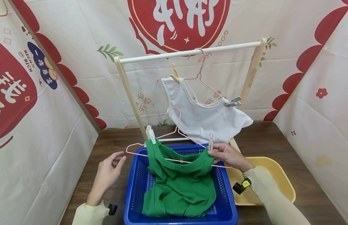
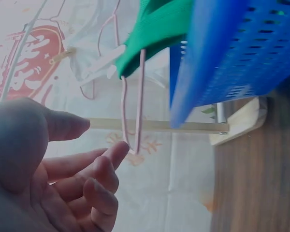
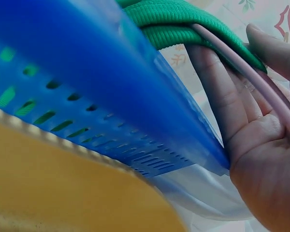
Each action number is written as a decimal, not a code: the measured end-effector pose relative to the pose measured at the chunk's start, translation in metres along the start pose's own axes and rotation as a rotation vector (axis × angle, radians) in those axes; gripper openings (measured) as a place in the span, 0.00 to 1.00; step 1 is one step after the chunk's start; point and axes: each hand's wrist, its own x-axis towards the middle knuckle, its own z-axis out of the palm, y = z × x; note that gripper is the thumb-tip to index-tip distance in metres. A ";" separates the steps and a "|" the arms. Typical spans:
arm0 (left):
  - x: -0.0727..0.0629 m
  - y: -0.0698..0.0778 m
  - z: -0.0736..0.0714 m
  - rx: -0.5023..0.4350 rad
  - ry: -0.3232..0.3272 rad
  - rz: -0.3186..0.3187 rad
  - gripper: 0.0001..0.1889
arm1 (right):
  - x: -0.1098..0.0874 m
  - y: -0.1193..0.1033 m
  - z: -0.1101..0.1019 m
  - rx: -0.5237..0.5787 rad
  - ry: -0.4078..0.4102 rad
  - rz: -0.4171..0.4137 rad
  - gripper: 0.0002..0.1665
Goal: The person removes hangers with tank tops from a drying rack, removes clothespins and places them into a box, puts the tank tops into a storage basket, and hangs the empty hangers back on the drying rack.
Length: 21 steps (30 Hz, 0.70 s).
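the pink hanger [image 1: 174,147] carrying the green shirt [image 1: 179,181] lies with its long axis left to right across the frame's middle, above the blue basket [image 1: 134,193] on the counter [image 1: 275,137]. the right hand [image 1: 228,155] pinches its right end, shirt fabric included. the left hand [image 1: 107,173] is loose and holds nothing, just left of the hanger's left tip.

the left wrist view shows a fingertip [image 2: 117,151] almost at that tip, though contact is unclear. the right wrist view shows the wire crossing the palm.

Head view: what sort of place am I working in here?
Likely a staged laundry-hanging booth: a brown table walled by printed red-and-white cloth backdrops, with a small drying rack and blue basket.
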 end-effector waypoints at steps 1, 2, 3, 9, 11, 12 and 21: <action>0.001 0.002 -0.001 -0.003 0.013 0.010 0.15 | 0.000 0.000 0.000 0.000 0.000 -0.001 0.10; 0.002 0.004 -0.002 -0.004 0.023 0.019 0.14 | 0.000 -0.001 0.000 0.000 0.001 -0.001 0.10; 0.004 0.007 -0.002 -0.006 0.032 0.030 0.14 | 0.000 -0.001 -0.001 0.000 0.002 0.000 0.10; 0.014 0.021 -0.003 -0.026 0.029 0.078 0.14 | -0.001 -0.001 -0.002 -0.015 0.000 -0.004 0.10; 0.017 0.025 -0.003 -0.036 0.009 0.084 0.14 | -0.001 -0.001 -0.002 -0.024 0.001 -0.005 0.10; 0.019 0.028 -0.002 -0.040 -0.005 0.083 0.15 | -0.001 -0.001 -0.002 -0.027 0.000 -0.006 0.10; 0.029 0.048 0.004 -0.086 -0.051 0.095 0.16 | -0.001 -0.001 -0.001 -0.036 -0.034 -0.020 0.12</action>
